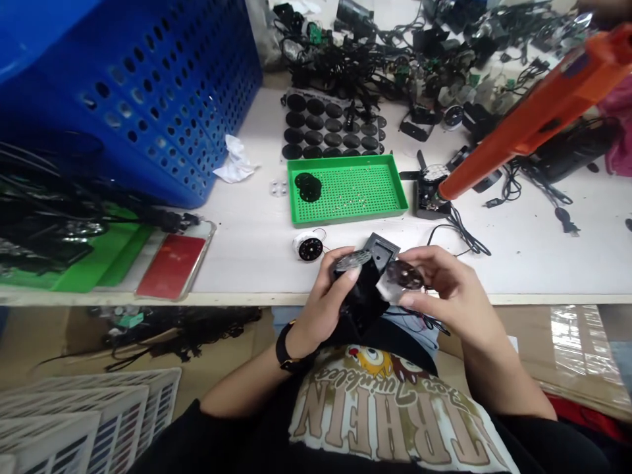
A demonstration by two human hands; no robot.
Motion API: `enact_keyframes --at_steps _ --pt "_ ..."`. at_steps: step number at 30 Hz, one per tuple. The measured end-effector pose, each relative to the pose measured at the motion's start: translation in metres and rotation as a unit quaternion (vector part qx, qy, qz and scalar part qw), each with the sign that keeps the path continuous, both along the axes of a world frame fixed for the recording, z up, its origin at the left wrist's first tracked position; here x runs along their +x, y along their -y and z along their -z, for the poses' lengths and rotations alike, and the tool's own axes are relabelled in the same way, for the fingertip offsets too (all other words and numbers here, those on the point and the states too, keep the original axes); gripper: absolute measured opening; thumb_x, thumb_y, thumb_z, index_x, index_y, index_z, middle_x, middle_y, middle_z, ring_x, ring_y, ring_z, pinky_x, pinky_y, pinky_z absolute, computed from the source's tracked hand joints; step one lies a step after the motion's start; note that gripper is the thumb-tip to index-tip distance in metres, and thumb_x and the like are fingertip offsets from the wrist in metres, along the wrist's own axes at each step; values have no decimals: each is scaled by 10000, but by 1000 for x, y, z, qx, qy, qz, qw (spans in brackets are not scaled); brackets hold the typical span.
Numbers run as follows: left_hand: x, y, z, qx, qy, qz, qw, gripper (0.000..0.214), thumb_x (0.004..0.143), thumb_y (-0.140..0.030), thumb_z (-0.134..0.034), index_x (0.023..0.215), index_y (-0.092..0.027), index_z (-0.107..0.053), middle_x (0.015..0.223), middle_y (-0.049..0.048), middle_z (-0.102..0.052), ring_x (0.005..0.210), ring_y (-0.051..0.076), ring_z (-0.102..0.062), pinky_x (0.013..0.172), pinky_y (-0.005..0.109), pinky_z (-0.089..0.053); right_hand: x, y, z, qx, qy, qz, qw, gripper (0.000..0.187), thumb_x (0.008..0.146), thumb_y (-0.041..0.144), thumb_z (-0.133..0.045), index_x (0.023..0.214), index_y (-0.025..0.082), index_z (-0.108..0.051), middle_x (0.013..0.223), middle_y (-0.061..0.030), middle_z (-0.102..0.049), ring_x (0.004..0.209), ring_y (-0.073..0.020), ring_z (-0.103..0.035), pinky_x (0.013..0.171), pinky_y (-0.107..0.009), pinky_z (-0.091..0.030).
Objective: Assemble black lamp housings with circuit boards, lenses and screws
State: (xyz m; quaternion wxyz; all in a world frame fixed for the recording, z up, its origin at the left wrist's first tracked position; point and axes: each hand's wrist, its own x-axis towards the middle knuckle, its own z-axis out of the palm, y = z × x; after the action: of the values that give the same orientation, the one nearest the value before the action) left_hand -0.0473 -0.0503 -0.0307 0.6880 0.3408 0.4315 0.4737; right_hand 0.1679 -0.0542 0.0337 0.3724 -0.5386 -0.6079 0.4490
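Between left hand and right hand, black housing half hidden.

A black plastic housing, boxy and tilted, sits in the curled fingers of the left hand, with its square recessed end rising above the fingertips. A flat, round silver-grey disc lies against those same fingertips, just beside the recessed end. Pinched between the fingers of the right hand, a dark round disc with a clear plastic edge is held near the housing, tipped toward it.
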Motion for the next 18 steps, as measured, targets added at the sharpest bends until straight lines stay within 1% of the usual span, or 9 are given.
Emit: enact_keyframes --at_steps 2,4,6,8,10,13,14,16,18 --pt "11 1 -4 -23 30 3 999 378 937 -437 -743 1270 -271 -674 1290 46 -713 1202 234 -655 1067 358 -486 -12 1 -9 1 99 -48 994 460 867 566 -813 1159 245 -659 996 -39 -780 690 -159 -693 630 -293 -552" --pt "20 1 -10 -60 68 -3 996 359 920 -430 -757 1225 -255 -683 1244 39 -737 1167 238 -681 1027 363 -512 -24 0 -13 42 217 -76 972 419 932 578 -731 1136 219 -658 926 -49 -770 607 -155 -636 571 -294 -476" --pt "25 1 -15 -116 117 -13 986 340 879 -415 -789 1150 -230 -700 1154 34 -770 1134 252 -709 1015 376 -531 -34 -1 -12 125 322 -73 936 444 967 633 -647 1043 196 -674 762 -54 -716 603 -197 -612 562 -318 -420" --pt "27 -1 -19 -169 158 -11 973 322 847 -413 -804 1077 -203 -723 1067 31 -790 1133 268 -724 1046 392 -534 -37 0 -10 215 378 -56 899 493 978 680 -591 975 195 -683 670 -63 -661 663 -247 -611 602 -352 -417" --pt "26 -3 -21 -201 187 -5 962 321 846 -429 -793 1050 -186 -743 1035 33 -801 1147 281 -731 1076 404 -533 -34 0 -10 267 375 -47 887 495 988 678 -575 1045 199 -687 750 -90 -703 750 -276 -624 662 -387 -451" --pt "25 -6 -20 -215 208 0 954 359 865 -453 -770 1089 -173 -752 1064 49 -814 1154 297 -742 1069 419 -555 -18 2 -14 296 288 -52 909 320 1032 483 -614 1222 228 -646 1015 -103 -765 900 -278 -662 772 -422 -509" --pt "24 -7 -19 -221 213 5 952 376 872 -466 -760 1100 -168 -751 1067 57 -817 1146 306 -747 1054 427 -568 -11 2 -15 299 250 -53 919 252 1031 387 -633 1238 241 -636 1065 -93 -764 939 -270 -672 808 -424 -520" --pt "25 -8 -17 -230 224 22 947 413 890 -500 -732 1131 -165 -748 1066 71 -819 1123 322 -759 1017 447 -591 1 3 -15 298 191 -67 933 224 996 239 -665 1218 257 -634 1094 -72 -756 986 -253 -684 858 -421 -531" --pt "26 -8 -16 -230 231 38 945 447 904 -528 -708 1169 -169 -741 1074 77 -818 1104 331 -766 989 459 -605 9 5 -12 282 169 -90 940 240 957 195 -692 1183 256 -638 1104 -68 -743 1016 -249 -680 881 -421 -533"
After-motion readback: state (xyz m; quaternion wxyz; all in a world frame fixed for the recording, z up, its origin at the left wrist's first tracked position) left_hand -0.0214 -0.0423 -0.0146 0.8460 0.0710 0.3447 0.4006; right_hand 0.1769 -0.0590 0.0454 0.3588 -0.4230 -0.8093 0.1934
